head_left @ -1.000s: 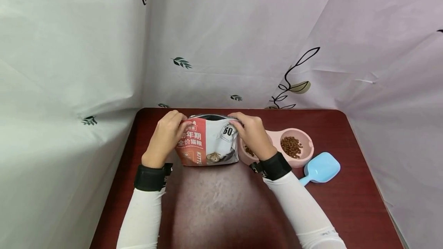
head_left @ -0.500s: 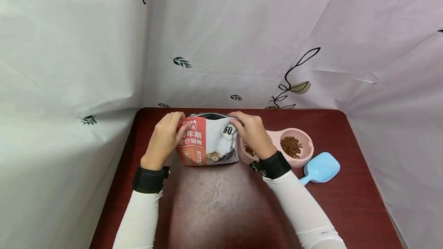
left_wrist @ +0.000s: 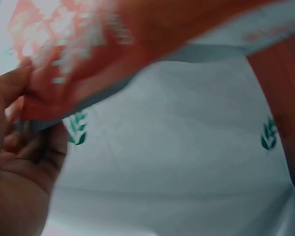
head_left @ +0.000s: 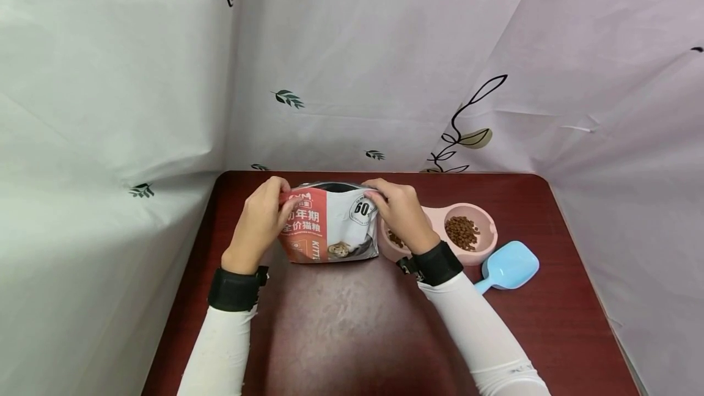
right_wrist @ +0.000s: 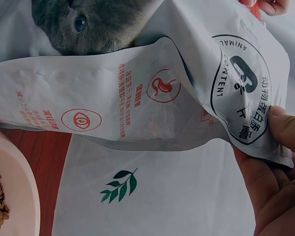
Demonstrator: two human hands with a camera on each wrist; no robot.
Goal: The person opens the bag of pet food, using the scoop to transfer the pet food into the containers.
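Observation:
A red and white cat food bag point(head_left: 335, 225) stands upright near the back of the table, its mouth parted along the top and dark inside. My left hand point(head_left: 257, 216) pinches the bag's upper left corner, thumb in front and fingers behind; the left wrist view shows the same grip on the red side. At the upper right corner, my right hand point(head_left: 404, 212) pinches the white side beside the printed "60". In the right wrist view, the thumb point(right_wrist: 286, 129) lies on the bag's front and the fingers curl behind it.
A pink double bowl point(head_left: 438, 219) stands right of the bag, brown kibble point(head_left: 462, 233) in both halves; my right hand partly covers the left half. Beside it lies a light blue scoop point(head_left: 511, 266). White patterned cloth point(head_left: 374, 78) hangs behind the dark red table point(head_left: 566, 322).
My left hand has shifted slightly left and its wrist a little lower, showing more of the red logo. The right hand keeps its place on the bag.

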